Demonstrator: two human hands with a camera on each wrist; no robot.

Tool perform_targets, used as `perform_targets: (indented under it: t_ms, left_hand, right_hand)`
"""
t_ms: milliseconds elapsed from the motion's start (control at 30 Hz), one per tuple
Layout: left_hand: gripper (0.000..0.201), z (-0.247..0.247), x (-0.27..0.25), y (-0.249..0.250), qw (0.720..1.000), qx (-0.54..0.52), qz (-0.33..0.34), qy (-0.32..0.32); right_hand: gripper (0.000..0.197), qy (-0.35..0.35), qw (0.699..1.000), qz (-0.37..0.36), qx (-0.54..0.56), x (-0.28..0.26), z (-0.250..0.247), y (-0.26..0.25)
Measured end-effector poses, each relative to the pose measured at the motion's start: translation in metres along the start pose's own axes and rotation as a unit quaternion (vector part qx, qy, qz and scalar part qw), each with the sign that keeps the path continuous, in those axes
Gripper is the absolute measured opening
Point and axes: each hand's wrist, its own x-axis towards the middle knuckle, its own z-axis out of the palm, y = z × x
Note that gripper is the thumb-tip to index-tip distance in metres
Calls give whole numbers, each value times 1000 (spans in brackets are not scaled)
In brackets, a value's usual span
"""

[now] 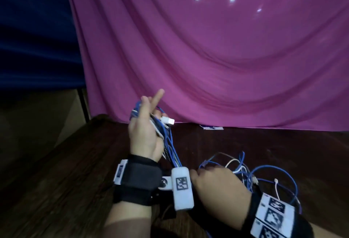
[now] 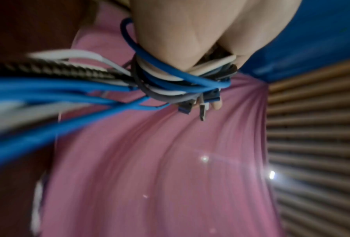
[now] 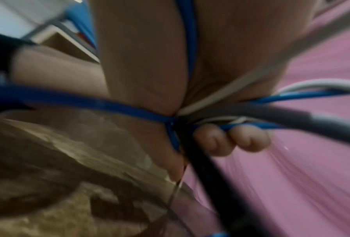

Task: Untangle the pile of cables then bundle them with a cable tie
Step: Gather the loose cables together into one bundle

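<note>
A gathered bunch of cables (image 1: 171, 149) is gripped by the raised left hand (image 1: 144, 135). Loose strands on the wooden table (image 1: 75, 181) at near right are clutched in the right hand (image 1: 217, 186).

Big pink curtain (image 1: 217, 58) hangs behind a dark wooden table (image 1: 66, 190). Dark blue cloth (image 1: 34, 30) sits off to the left.

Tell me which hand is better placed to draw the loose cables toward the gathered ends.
Probably the right hand: it grips the loose cables on the table, while the raised left hand holds the gathered ends.
</note>
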Motion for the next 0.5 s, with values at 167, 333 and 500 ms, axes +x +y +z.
perform_targets:
  t_ms: [167,333,500]
  left_hand:
    - [23,-14,-8,-43,936,345,71,6]
    - [17,-19,-13,-72,848,498,-13,-181]
    - [28,-11,-21,-73,875,399,-41,-269]
  right_hand:
    - [18,-14,996,-91,-10,-3,-22,25]
    - [25,-1,991,-119,54,11,-49,83]
    - [33,9,978,-96,187,13,-52,119]
